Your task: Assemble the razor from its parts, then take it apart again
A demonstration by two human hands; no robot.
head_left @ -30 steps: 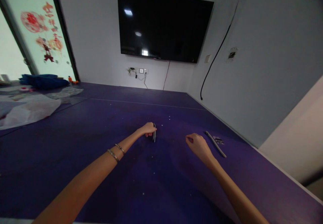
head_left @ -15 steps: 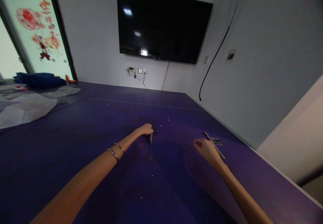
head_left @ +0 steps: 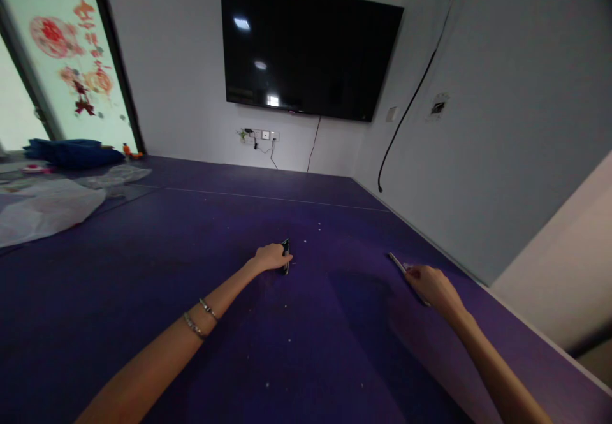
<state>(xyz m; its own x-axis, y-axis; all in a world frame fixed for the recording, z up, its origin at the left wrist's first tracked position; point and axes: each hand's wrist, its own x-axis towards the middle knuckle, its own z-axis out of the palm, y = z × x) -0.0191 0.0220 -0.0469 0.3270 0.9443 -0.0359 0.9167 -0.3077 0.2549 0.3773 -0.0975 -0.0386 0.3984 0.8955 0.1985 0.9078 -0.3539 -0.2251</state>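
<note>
Left hand [head_left: 270,257] was closed round a small dark-and-silver piece [head_left: 286,267], on the purple table [head_left: 220,360] below the TV [head_left: 313,48]. Exact type unclear, mostly covered by fingers. Read it as light and hard, maybe a bit slick on the shiny side; best grip probably thumb against fingers at the middle.

Right hand [head_left: 433,285] was on the table below and right of the TV, fingers bunched at the thin grey strip [head_left: 396,261]. Couldn't tell if they pinched it or just hovered over it. Strip looked light, slightly springy, unlikely to break; mid-length would be the sensible hold, since an end grip might let it swing.

Containers: only candidate was the whitish plastic bag [head_left: 57,210], below and left of the TV. Looked limp, could be just a sheet; contents not readable. Blue cloth [head_left: 71,153] sat bunched behind it, also left of the TV.
</note>
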